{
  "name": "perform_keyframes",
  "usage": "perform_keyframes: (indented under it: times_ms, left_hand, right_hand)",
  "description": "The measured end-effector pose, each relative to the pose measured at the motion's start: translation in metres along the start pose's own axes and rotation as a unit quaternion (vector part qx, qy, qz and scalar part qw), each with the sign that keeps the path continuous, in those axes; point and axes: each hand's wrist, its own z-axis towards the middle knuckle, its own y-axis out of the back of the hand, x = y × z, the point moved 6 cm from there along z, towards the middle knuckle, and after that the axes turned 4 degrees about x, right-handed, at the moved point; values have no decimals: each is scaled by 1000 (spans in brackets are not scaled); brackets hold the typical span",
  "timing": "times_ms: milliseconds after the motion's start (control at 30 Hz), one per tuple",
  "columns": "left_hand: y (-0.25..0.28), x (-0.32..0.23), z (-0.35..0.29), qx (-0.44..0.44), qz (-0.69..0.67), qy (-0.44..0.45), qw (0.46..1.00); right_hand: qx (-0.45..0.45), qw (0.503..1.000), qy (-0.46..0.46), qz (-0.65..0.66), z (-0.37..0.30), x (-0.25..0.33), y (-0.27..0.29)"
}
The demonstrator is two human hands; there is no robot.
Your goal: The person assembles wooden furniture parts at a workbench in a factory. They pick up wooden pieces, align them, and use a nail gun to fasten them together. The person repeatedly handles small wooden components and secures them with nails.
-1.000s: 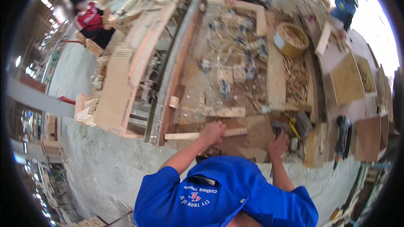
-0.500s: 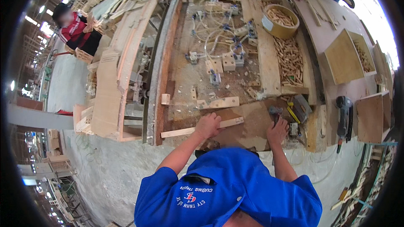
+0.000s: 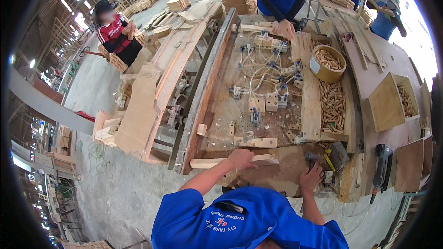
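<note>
Across the near edge of the workbench lies a pale wooden strip point(image 3: 265, 159). My left hand point(image 3: 241, 159) is closed over it, thumb on the near side. My right hand point(image 3: 312, 178) is curled round the handle of a hammer point(image 3: 312, 156), its metal head showing beyond the fingers; the handle is mostly hidden. Brown cardboard point(image 3: 288, 170) lies between my hands. Just beyond the strip rests a shorter wooden piece point(image 3: 256, 142). Right of the hammer sit a grey block-like tool with a yellow edge point(image 3: 339, 156) and a small metal fitting point(image 3: 328, 178).
Air hoses and clamps point(image 3: 267, 76) cover the bench's middle. Wooden dowels point(image 3: 332, 106) fill a trough under a round tub point(image 3: 328, 64). A nail gun point(image 3: 382, 168) and a plywood box point(image 3: 392, 101) stand right. A co-worker's hand point(image 3: 285, 28) is at the far end.
My view has tilted up, showing more of the hall. The wooden strip has turned slightly under my left hand. The co-worker's hands have moved right along the bench's far end.
</note>
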Motion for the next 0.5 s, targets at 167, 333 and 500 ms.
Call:
perform_keyframes:
  times_ms: [167,333,500]
  left_hand:
    - [5,-3,-1,5,3,1,1000]
    - [8,-5,-1,7,1,-1,1000]
    - [6,-3,-3,7,2,0,1000]
  right_hand:
    - [-23,1000,16,2,-2,1,2]
    - [-18,1000,7,4,-2,-3,-1]
    - [-9,1000,6,15,-2,0,0]
